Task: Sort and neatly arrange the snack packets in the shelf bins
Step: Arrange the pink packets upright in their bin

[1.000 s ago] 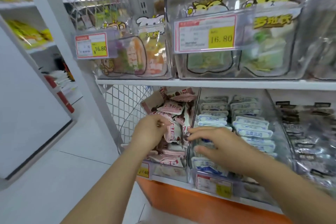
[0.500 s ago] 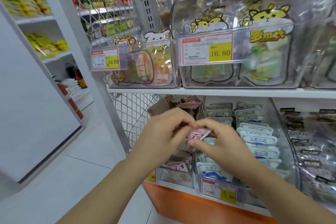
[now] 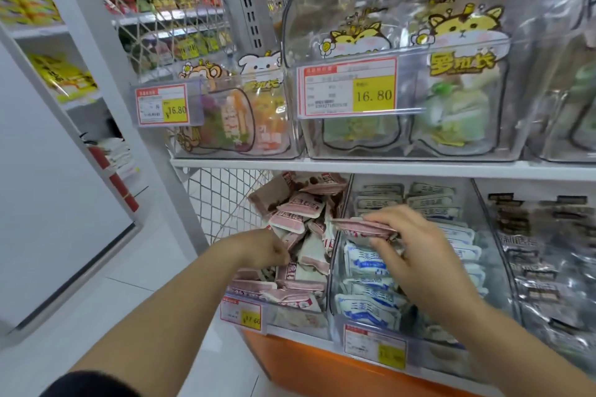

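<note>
Looking down from your head camera, your right hand (image 3: 416, 255) pinches a pink packet (image 3: 358, 228) between thumb and curled fingers, above the blue-packet bin (image 3: 429, 354). Your left hand (image 3: 261, 248) reaches into the pink-packet bin (image 3: 296, 319), its fingers hidden among the packets, so I cannot tell its grip.

Left hand (image 3: 264, 248), right hand (image 3: 416, 255) bare; dark sleeve (image 3: 87, 384) on left arm.

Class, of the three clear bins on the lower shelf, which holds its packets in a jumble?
The leftmost bin, beside the wire mesh: its pink packets lie tilted every way, while packets in the middle bin and right bin sit in rows.
</note>
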Demonstrator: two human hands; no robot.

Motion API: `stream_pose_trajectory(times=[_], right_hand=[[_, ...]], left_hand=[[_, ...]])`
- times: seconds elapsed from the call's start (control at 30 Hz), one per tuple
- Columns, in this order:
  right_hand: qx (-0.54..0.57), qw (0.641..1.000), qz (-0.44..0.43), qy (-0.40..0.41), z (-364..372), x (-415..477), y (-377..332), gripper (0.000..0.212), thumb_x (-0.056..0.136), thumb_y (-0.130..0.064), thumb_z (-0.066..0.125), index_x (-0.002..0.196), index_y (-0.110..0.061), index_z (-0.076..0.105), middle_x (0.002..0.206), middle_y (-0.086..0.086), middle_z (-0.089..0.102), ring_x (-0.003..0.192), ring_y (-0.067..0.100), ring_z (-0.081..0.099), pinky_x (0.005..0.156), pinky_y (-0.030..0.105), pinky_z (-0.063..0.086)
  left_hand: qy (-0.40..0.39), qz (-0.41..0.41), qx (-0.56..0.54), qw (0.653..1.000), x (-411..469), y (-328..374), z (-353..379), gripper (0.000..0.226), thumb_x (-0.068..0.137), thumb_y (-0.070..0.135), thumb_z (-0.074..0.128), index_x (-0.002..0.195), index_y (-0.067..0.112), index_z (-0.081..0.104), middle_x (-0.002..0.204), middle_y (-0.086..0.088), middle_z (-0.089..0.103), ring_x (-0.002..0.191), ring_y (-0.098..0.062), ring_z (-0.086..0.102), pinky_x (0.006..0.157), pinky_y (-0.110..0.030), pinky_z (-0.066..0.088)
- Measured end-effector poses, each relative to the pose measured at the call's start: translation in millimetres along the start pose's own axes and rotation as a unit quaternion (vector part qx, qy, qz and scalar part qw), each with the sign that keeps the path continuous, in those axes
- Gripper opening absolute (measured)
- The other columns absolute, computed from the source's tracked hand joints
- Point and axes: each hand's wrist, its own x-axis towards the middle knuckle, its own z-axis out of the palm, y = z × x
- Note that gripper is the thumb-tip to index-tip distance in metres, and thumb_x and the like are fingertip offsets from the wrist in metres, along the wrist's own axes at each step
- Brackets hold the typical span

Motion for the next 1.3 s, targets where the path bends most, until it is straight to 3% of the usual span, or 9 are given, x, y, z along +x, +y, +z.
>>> stream_pose_trajectory(times=[0.23,0.43,0.53,0.67,0.77,0.83,0.93,1.07,1.3], right_hand=[[-0.01,0.999,-0.01,-0.035,-4,-1,11,0.027,0.088,-0.02,0.063,0.114,-0.029,0.063,0.102,-0.038,0.042,0.093,-0.006,0.049,0.076,0.003,0.036],[-0.009,0.999,-0.013,-0.037,-4,0,13,0.027,0.087,-0.019,0.064,0.112,-0.027,0.065,0.102,-0.034,0.045,0.095,-0.001,0.054,0.081,0.005,0.034],[-0.007,0.999,-0.014,-0.037,-4,-1,12,0.028,0.085,-0.017,0.066,0.112,-0.027,0.065,0.102,-0.035,0.045,0.094,-0.001,0.054,0.08,0.005,0.034],[0.0,0.999,-0.016,-0.042,-4,-2,10,0.029,0.085,-0.016,0.067,0.112,-0.027,0.065,0.103,-0.039,0.045,0.091,-0.008,0.052,0.079,-0.001,0.035],[0.007,0.999,-0.015,-0.044,-6,-3,9,0.028,0.085,-0.016,0.067,0.111,-0.026,0.066,0.103,-0.039,0.045,0.088,-0.007,0.052,0.082,-0.004,0.033],[0.008,0.999,-0.013,-0.046,-7,-3,8,0.028,0.084,-0.015,0.067,0.11,-0.026,0.066,0.102,-0.038,0.046,0.087,-0.006,0.052,0.083,-0.003,0.033],[0.008,0.999,-0.014,-0.046,-8,-4,7,0.028,0.085,-0.016,0.067,0.11,-0.027,0.066,0.101,-0.038,0.046,0.088,-0.01,0.051,0.08,-0.003,0.034],[0.005,0.999,-0.01,-0.042,-10,-5,8,0.027,0.087,-0.019,0.065,0.112,-0.028,0.064,0.101,-0.038,0.046,0.091,-0.004,0.054,0.078,0.002,0.035],[0.006,0.999,-0.016,-0.038,-12,-4,8,0.026,0.087,-0.021,0.063,0.113,-0.028,0.064,0.101,-0.038,0.044,0.091,-0.005,0.053,0.081,0.004,0.039]], left_hand=[[-0.024,-0.022,0.007,0.999,18,8,8,0.029,0.094,0.024,0.057,0.12,0.016,0.066,0.127,0.001,0.062,0.115,-0.017,0.056,0.096,-0.025,0.04],[0.124,-0.038,-0.015,0.991,16,21,15,0.029,0.087,0.006,0.059,0.107,0.02,0.073,0.114,0.001,0.068,0.099,-0.018,0.061,0.081,-0.022,0.045],[0.165,-0.054,-0.112,0.978,13,26,10,0.03,0.083,-0.002,0.057,0.099,0.017,0.074,0.098,0.004,0.065,0.068,-0.011,0.056,0.059,-0.016,0.043],[0.119,-0.063,-0.462,0.877,5,22,-2,0.016,0.089,-0.002,0.058,0.102,-0.002,0.068,0.076,-0.007,0.071,0.065,-0.01,0.066,0.071,-0.022,0.055],[0.067,-0.03,-0.571,0.818,0,22,-6,0.019,0.087,-0.012,0.055,0.103,-0.004,0.063,0.088,-0.013,0.07,0.081,-0.016,0.069,0.073,-0.024,0.058],[0.082,-0.015,-0.475,0.876,-1,27,-2,0.025,0.083,-0.008,0.064,0.107,0.0,0.065,0.086,-0.005,0.068,0.078,-0.01,0.066,0.072,-0.018,0.056],[0.181,0.009,-0.128,0.975,5,31,9,0.013,0.083,0.017,0.072,0.096,0.017,0.073,0.09,0.006,0.064,0.077,-0.005,0.058,0.076,-0.018,0.047],[0.202,0.076,-0.048,0.975,5,29,18,0.009,0.087,0.025,0.067,0.078,0.024,0.065,0.097,0.004,0.052,0.094,-0.013,0.053,0.09,-0.028,0.043],[0.089,0.127,-0.064,0.986,-19,28,29,0.008,0.101,0.022,0.042,0.097,0.022,0.05,0.067,0.009,0.047,0.055,-0.006,0.039,0.051,-0.022,0.033]])
